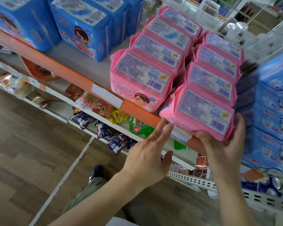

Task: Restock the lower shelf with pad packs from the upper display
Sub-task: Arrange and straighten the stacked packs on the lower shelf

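At the orange shelf edge (82, 79), our right hand (225, 144) grips the front pink pad pack (201, 108) from beneath and beside; our left hand (147, 154), fingers straight, touches its left corner. Blue packs (82, 30) stand behind.

Snack packets (103, 110) on shelves below, red, yellow, dark purple wrappers, plus a green bag (138, 128). Wood-look floor (23, 152) w/ a pale line (69, 175) across it. White wire rack (245, 22) top right. Drink cans (274, 185) bottom right.
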The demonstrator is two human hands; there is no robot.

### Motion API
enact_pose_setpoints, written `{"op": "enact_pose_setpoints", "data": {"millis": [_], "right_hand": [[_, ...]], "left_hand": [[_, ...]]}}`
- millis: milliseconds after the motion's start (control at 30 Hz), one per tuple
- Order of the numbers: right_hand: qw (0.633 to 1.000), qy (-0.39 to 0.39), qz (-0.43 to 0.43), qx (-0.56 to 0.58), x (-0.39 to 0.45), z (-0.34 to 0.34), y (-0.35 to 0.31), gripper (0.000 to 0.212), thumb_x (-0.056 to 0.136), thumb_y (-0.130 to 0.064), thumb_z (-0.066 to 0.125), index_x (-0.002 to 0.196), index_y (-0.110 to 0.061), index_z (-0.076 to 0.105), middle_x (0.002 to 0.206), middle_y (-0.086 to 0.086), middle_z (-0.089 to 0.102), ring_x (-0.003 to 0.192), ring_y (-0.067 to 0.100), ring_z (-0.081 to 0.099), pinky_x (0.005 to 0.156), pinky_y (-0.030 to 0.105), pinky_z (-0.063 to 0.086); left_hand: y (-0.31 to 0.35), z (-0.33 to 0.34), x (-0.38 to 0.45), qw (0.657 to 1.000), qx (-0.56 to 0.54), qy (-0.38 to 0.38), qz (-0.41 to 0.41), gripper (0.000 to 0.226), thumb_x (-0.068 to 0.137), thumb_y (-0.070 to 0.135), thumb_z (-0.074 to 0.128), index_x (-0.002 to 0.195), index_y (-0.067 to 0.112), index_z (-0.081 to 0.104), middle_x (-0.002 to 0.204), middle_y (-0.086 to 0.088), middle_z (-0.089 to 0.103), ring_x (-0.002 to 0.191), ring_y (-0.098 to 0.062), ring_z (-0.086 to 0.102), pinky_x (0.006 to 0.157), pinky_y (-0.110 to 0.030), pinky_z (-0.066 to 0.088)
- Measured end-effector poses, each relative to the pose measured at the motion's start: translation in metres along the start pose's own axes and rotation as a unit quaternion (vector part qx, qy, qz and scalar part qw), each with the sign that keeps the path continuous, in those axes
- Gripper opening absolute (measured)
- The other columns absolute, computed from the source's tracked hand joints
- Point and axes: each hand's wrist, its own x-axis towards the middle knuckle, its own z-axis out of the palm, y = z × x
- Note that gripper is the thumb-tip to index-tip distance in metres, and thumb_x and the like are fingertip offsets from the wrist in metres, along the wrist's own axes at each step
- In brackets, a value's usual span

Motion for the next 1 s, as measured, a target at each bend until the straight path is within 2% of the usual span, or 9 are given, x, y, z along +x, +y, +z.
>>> {"op": "enact_pose_setpoints", "data": {"millis": [133,233,367,600,700,733,800,900,1000], "right_hand": [[1.000,-0.004,0.010,-0.008,0.005,0.005,-0.005,0.088,0.068,-0.062,0.078,0.141,-0.025,0.044,0.124,-0.019,0.062,0.114,-0.005,0.061,0.088,0.015,0.052],[1.000,-0.017,0.019,-0.006,0.013,0.006,-0.009,0.094,0.060,-0.079,0.073,0.136,-0.031,0.046,0.118,-0.026,0.063,0.111,-0.009,0.061,0.084,0.013,0.051],[0.999,-0.033,0.028,-0.026,0.013,-0.003,-0.011,0.073,0.068,-0.061,0.076,0.131,-0.036,0.049,0.115,-0.026,0.062,0.105,-0.009,0.062,0.080,0.012,0.049],[0.998,-0.031,0.054,0.001,0.010,-0.002,-0.009,0.062,0.070,-0.048,0.076,0.126,-0.035,0.052,0.103,-0.028,0.065,0.090,-0.021,0.060,0.068,0.002,0.047],[0.980,-0.021,0.135,0.143,0.027,-0.012,-0.010,0.049,0.095,-0.043,0.060,0.141,-0.031,0.048,0.128,-0.013,0.067,0.108,0.002,0.067,0.073,0.015,0.049],[0.963,-0.004,0.164,0.213,0.035,-0.018,-0.006,0.054,0.100,-0.048,0.054,0.147,-0.024,0.043,0.140,-0.002,0.061,0.122,0.014,0.062,0.081,0.021,0.048],[0.955,0.016,0.147,0.256,0.048,-0.026,0.001,0.086,0.084,-0.072,0.060,0.153,-0.024,0.038,0.151,-0.001,0.051,0.137,0.018,0.050,0.104,0.036,0.044],[0.952,0.013,0.153,0.264,0.063,-0.022,0.011,0.094,0.073,-0.086,0.059,0.152,-0.041,0.037,0.157,-0.012,0.041,0.144,0.013,0.039,0.119,0.053,0.029],[0.957,-0.010,0.137,0.257,0.074,-0.006,0.006,0.088,0.079,-0.086,0.053,0.153,-0.042,0.034,0.160,-0.009,0.036,0.147,0.018,0.036,0.118,0.058,0.028]], "left_hand": [[0.005,-0.004,0.004,0.999,0.003,0.034,-0.012,0.074,0.098,0.047,0.049,0.160,0.036,0.010,0.166,0.022,0.010,0.117,-0.016,0.064,0.085,-0.039,0.060],[0.006,-0.005,0.007,0.999,-0.008,0.032,-0.017,0.072,0.098,0.046,0.051,0.159,0.034,0.015,0.165,0.024,0.012,0.114,-0.015,0.065,0.087,-0.038,0.058],[0.007,-0.010,-0.003,0.999,0.008,0.044,-0.023,0.070,0.099,0.049,0.048,0.159,0.037,0.015,0.163,0.025,0.017,0.123,-0.010,0.058,0.096,-0.033,0.054],[0.026,-0.044,-0.008,0.978,-0.063,0.183,0.079,0.048,0.095,0.039,0.051,0.138,0.018,0.058,0.141,0.012,0.055,0.127,-0.006,0.056,0.098,-0.030,0.053],[0.033,-0.078,0.008,0.942,-0.067,0.291,0.156,0.035,0.092,0.018,0.061,0.122,0.002,0.065,0.131,-0.004,0.061,0.124,-0.016,0.058,0.104,-0.027,0.048],[0.028,-0.091,0.016,0.929,-0.050,0.326,0.167,0.031,0.091,0.014,0.062,0.118,-0.001,0.065,0.130,-0.008,0.061,0.124,-0.018,0.057,0.106,-0.025,0.044],[0.013,-0.120,0.039,0.921,-0.010,0.365,0.137,0.036,0.092,0.021,0.061,0.121,0.000,0.063,0.133,-0.013,0.056,0.127,-0.020,0.051,0.106,-0.019,0.035],[-0.012,-0.150,0.076,0.940,-0.019,0.340,0.021,0.054,0.090,0.039,0.056,0.135,0.007,0.055,0.145,-0.010,0.049,0.133,-0.022,0.046,0.107,-0.027,0.036],[-0.025,-0.157,0.096,0.950,-0.049,0.308,0.027,0.054,0.092,0.035,0.055,0.140,0.010,0.052,0.151,-0.006,0.045,0.140,-0.020,0.042,0.113,-0.041,0.039]]}}
